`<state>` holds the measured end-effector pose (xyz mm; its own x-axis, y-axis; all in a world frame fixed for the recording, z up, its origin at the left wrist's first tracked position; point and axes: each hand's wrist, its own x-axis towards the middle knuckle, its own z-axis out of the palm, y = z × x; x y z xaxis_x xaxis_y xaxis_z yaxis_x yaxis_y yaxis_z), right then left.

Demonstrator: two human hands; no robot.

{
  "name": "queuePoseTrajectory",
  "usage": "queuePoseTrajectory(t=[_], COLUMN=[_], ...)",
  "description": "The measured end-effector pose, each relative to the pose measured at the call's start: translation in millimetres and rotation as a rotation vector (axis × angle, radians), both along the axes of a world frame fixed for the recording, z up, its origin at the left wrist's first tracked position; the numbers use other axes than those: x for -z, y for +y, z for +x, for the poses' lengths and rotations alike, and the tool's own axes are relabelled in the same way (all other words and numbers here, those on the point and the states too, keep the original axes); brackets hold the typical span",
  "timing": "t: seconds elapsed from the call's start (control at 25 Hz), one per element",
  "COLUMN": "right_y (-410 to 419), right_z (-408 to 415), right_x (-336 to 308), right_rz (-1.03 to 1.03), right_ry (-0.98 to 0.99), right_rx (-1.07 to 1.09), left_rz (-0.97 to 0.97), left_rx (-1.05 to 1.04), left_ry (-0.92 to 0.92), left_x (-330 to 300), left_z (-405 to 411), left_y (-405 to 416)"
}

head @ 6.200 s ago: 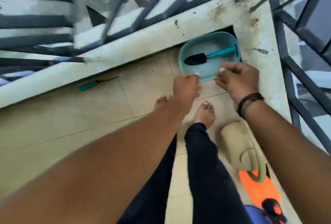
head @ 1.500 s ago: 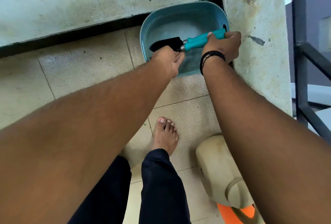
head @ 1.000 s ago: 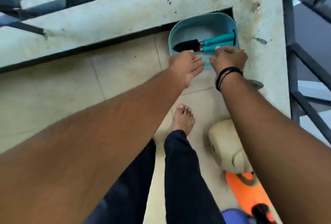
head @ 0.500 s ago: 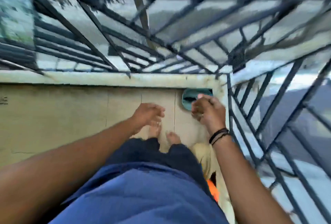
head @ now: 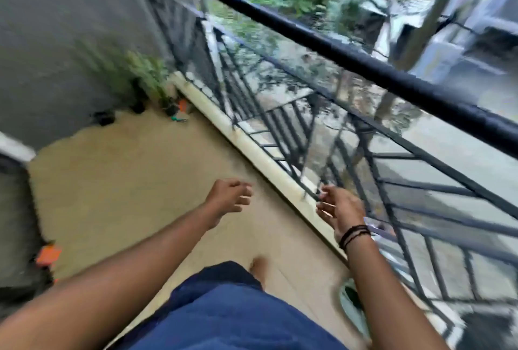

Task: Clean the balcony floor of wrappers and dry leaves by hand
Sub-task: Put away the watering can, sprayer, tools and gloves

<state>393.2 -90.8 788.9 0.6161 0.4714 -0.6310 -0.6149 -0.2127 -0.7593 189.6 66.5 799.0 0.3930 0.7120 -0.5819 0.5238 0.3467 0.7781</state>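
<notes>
Railing point(head: 364, 64): it runs along the right side of the balcony, and between its bars there are wide gaps. I judge that a light wrapper or leaf lifted near this edge can slip through and fall outside.
Floor point(head: 134, 181): beige tiles, very blurred here. I see no clear wrapper and no dry leaf on it, so small pieces can be missed if the head turns this fast.
Ledge point(head: 252, 150): the pale low kerb under the railing. Dirt may collect along it, but the blur does not let me tell.
Plants point(head: 140, 78): dark pots in the far corner by the grey wall. Dry leaves probably lie near them, well apart from both hands.
Small items: a green thing point(head: 177, 119) and an orange thing point(head: 182, 104) lie by the pots; another orange thing point(head: 48, 255) lies at the left edge. What they are, I cannot tell.
Left hand point(head: 227, 195): over the floor, fingers loose and apart, holding nothing.
Right hand point(head: 340, 206): just beside the ledge, fingers relaxed and spread, holding nothing.
Risk for the person: bare foot point(head: 259, 268) near the edge, so a hurried step can hit the ledge.
</notes>
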Motion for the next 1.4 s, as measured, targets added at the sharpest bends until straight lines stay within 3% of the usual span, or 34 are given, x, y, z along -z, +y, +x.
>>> queuePoseTrajectory(t=[0.32,0.56,0.72,0.84,1.04,1.28,1.4], right_y=[150.4,271.5,336.2,365.2,419.6,553.4,640.8], right_z=[-132.4,-224.5,-257.0,-258.1,-218.6,-191.1,-199.2], right_x=[-12.3,-7.7,-0.4,8.2,40.0,61.5,58.9], right_rz=[0.01,0.002,-0.026,-0.08,-0.19,-0.208,-0.144], right_ry=[-0.013,-0.099,-0.108,-0.111,-0.089,-0.031,-0.013], right_rx=[-0.49,-0.762,-0.814,-0.789,-0.681,-0.666,-0.693], left_rz=[0.014,0.079,-0.007,-0.121,-0.243,-0.245,-0.148], left_rx=[-0.586,-0.829,-0.922,-0.989,-0.921,-0.891,-0.907], left_ry=[-0.114,-0.17,-0.201,-0.238,-0.255,-0.148,-0.154], left_x=[0.1,12.0,42.6,65.1,85.2,66.7,48.7], left_z=[-171.5,-294.4,-356.0,-371.5,-355.1,-324.4,-326.0], left_y=[34.0,104.1,134.0,158.4,244.9,394.5,474.9])
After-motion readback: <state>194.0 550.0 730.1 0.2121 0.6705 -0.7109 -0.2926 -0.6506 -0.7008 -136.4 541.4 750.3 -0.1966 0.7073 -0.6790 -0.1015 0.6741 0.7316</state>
